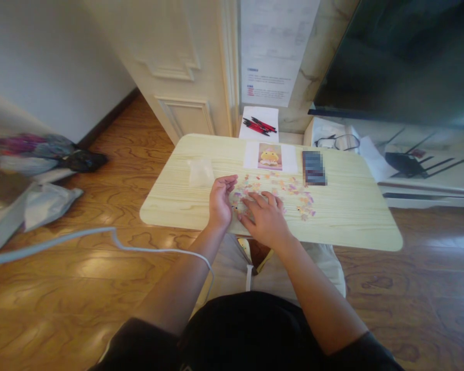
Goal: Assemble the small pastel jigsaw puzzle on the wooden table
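Many small jigsaw puzzle pieces (305, 202) in orange, pink and purple lie scattered over the middle of the pale wooden table (355, 216). My left hand (221, 201) rests on its edge at the left side of the pieces, fingers stretched out and curved toward them, holding nothing. Palm down, my right hand (266, 216) lies over the pieces with its fingers spread, covering some of them. Beyond the pieces is a white sheet (290, 157) bearing a printed picture of a yellow figure (269, 156).
A phone (314, 168) lies right of the sheet, and a translucent plastic bag (201, 172) sits at the left. Red and black pens (259, 125) lie on paper behind the table. Eyeglasses (338, 141) rest at the back right. A pale cable (154, 249) crosses near my left forearm.
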Demonstrator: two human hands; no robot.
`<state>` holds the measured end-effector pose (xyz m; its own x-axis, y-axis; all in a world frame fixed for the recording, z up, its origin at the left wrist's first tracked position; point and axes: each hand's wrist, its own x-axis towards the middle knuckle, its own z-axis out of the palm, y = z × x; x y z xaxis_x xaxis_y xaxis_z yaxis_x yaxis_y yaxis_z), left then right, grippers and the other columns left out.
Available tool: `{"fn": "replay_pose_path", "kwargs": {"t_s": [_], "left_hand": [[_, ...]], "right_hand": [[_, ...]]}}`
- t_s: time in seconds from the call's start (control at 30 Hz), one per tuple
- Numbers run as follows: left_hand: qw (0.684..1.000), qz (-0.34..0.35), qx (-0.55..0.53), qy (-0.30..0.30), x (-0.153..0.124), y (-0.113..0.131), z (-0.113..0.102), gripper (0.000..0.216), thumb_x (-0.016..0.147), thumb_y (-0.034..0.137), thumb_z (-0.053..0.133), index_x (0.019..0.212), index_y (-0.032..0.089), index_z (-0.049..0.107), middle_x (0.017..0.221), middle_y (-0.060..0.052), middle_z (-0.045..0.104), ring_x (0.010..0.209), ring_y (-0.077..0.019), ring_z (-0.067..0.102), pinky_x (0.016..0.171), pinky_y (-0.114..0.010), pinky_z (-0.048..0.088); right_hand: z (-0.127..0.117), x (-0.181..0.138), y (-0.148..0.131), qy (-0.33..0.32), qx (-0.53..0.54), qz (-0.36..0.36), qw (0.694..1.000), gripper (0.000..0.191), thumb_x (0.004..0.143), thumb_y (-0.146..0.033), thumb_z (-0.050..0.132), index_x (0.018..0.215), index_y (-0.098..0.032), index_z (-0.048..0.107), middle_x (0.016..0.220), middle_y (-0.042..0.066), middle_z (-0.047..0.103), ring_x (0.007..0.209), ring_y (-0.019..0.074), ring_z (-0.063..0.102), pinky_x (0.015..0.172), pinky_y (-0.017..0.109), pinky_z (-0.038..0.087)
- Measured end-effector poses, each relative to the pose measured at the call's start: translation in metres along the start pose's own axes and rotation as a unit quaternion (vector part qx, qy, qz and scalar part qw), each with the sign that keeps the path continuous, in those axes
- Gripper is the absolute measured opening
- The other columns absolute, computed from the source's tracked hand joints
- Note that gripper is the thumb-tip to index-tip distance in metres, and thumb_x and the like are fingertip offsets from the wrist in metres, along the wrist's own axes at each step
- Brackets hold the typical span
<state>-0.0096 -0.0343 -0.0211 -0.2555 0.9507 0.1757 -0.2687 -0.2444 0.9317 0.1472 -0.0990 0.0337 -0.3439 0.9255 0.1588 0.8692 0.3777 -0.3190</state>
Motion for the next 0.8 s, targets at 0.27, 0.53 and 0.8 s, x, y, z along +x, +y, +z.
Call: {"fn": "replay_pose_path", "kwargs": {"t_s": [0.27, 0.53, 0.8], "left_hand": [[1.000, 0.000, 0.000, 0.005, 0.001, 0.001, 0.000, 0.033, 0.093, 0.051, 0.050, 0.104, 0.024, 0.066, 0.119, -0.008, 0.075, 0.111, -0.0202, 0.070, 0.100, -0.037, 0.053], [1.000, -0.003, -0.019, 0.003, 0.003, 0.002, -0.001, 0.030, 0.093, 0.048, 0.053, 0.102, 0.023, 0.067, 0.115, -0.008, 0.075, 0.108, -0.0193, 0.070, 0.100, -0.036, 0.054], [0.994, 0.019, 0.106, -0.021, -0.003, 0.006, 0.002, 0.022, 0.094, 0.038, 0.061, 0.105, 0.022, 0.072, 0.112, -0.006, 0.075, 0.109, -0.0205, 0.068, 0.100, -0.035, 0.053]], "right_hand": [[0.009, 0.048, -0.001, 0.034, -0.044, 0.094, 0.994, 0.031, 0.106, -0.036, 0.052, 0.116, -0.021, 0.077, 0.128, 0.018, 0.067, 0.123, 0.0354, 0.052, 0.099, 0.050, 0.048], [0.010, 0.060, -0.007, 0.029, -0.029, 0.117, 0.992, 0.024, 0.101, -0.026, 0.056, 0.117, -0.020, 0.072, 0.127, 0.016, 0.069, 0.120, 0.0335, 0.057, 0.097, 0.048, 0.049], [-0.004, 0.037, 0.029, 0.062, 0.159, 0.129, 0.977, 0.009, 0.100, -0.025, 0.063, 0.102, -0.024, 0.072, 0.098, 0.002, 0.078, 0.092, 0.0201, 0.068, 0.084, 0.032, 0.049]]}}
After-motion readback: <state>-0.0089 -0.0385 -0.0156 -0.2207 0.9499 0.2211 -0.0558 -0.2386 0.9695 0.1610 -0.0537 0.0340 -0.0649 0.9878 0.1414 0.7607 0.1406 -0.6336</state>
